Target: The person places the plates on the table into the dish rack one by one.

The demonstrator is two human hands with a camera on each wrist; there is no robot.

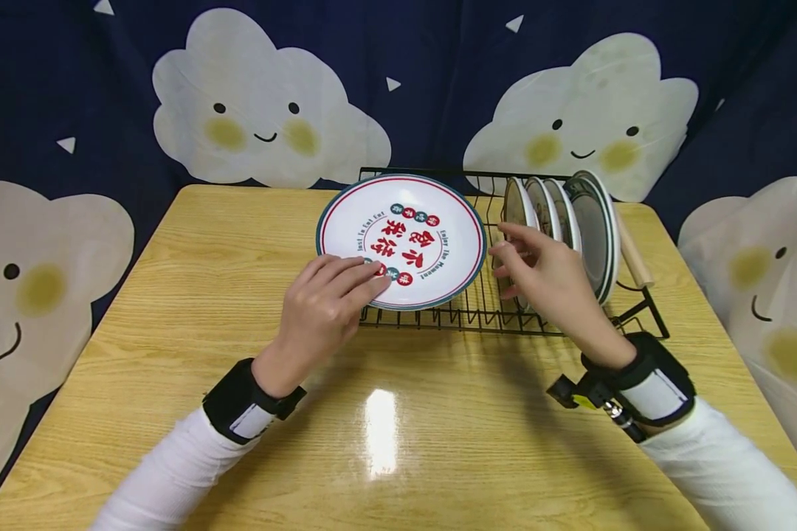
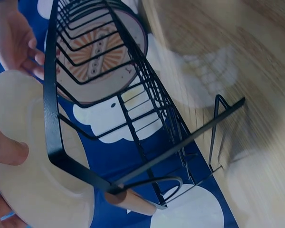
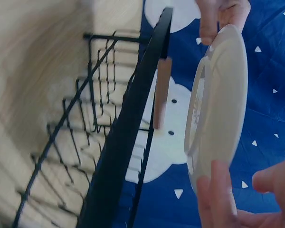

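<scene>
A round white plate with a blue-and-red rim and red lettering is held above the left part of a black wire dish rack. My left hand grips its near left rim, fingers over the printed face. In the left wrist view the thumb lies against the plain underside. Just beyond the right rim is my right hand, its fingers loosely bent. The right wrist view shows its fingertips overlapping the plate's edge, while the thumb stands apart from it.
Several plates stand upright in the rack's right part. A wooden handle is at the rack's right end. The rack stands on a wooden table, and a dark blue cloud-print curtain hangs behind.
</scene>
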